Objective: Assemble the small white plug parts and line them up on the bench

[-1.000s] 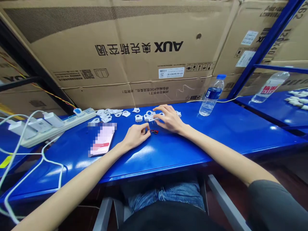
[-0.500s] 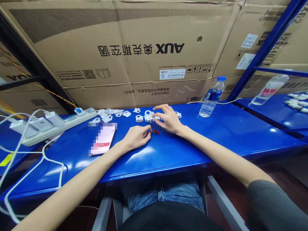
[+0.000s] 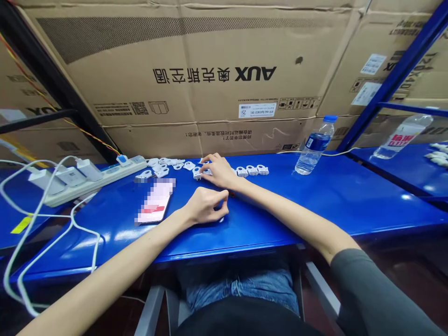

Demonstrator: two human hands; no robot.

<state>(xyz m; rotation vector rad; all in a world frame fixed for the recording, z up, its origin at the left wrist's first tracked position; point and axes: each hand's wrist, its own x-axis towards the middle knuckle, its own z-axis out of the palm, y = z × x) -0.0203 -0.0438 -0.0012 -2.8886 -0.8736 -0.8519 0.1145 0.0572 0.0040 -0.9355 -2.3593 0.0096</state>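
My left hand [image 3: 209, 205] is over the blue table [image 3: 266, 214], its thumb and forefinger pinched together. What they hold, if anything, is too small to make out. Farther back, my right hand [image 3: 220, 172] reaches over the row of white plug pieces, fingers bent and apart, its fingertips beside a white plug [image 3: 197, 173] with metal pins. To its right stand more white plugs [image 3: 252, 170] in a row. A small red part [image 3: 232, 193] shows partly below my right wrist. Flat white ring-shaped pieces [image 3: 162, 171] lie in a loose pile at the left.
A phone [image 3: 156, 203] lies left of my left hand. Behind it runs a white power strip [image 3: 105, 179] with chargers and looping cables [image 3: 72, 217]. One water bottle [image 3: 314, 144] stands at the back right, another [image 3: 402, 135] beyond the blue post. Cardboard boxes [image 3: 217, 37] wall the back.
The view has shifted slightly. My right hand has moved left along the white plugs, uncovering several on its right. My left hand has moved slightly right and nearer the front edge, and the red parts are mostly hidden.
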